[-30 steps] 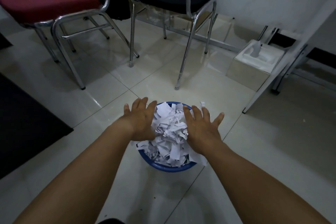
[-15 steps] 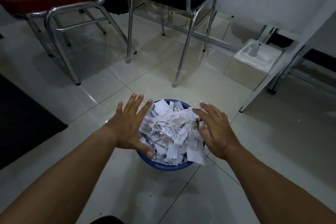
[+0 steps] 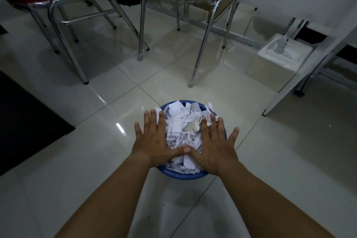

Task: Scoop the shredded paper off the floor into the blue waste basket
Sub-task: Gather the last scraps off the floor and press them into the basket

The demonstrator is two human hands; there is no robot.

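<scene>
Both my hands now lie flat, palms down, on the paper heaped in the basket: my left hand covers the left side of the heap, my right hand the right, and the two thumbs meet near the front of the pile. Half a second ago the hands stood at the flanks of the heap, fingers curled round its sides, the right one turned inward; a second ago they cupped it from either side. They have since closed in and come on top, fingers spread and straight, gripping nothing. I read this as a change from gathering to pressing down: the load is already in the basket and I am packing it below the rim. The paper stands higher than the blue rim, and a few strips hang over the front edge between my wrists, so I judge the pressing is needed to keep shreds from spilling back out. The floor around the basket shows no loose shreds in this view; what lies under my forearms I cannot tell. By that reckoning the scooping is done or very nearly so. The basket sits on the tiles in front of two chairs, well apart from their legs.
</scene>
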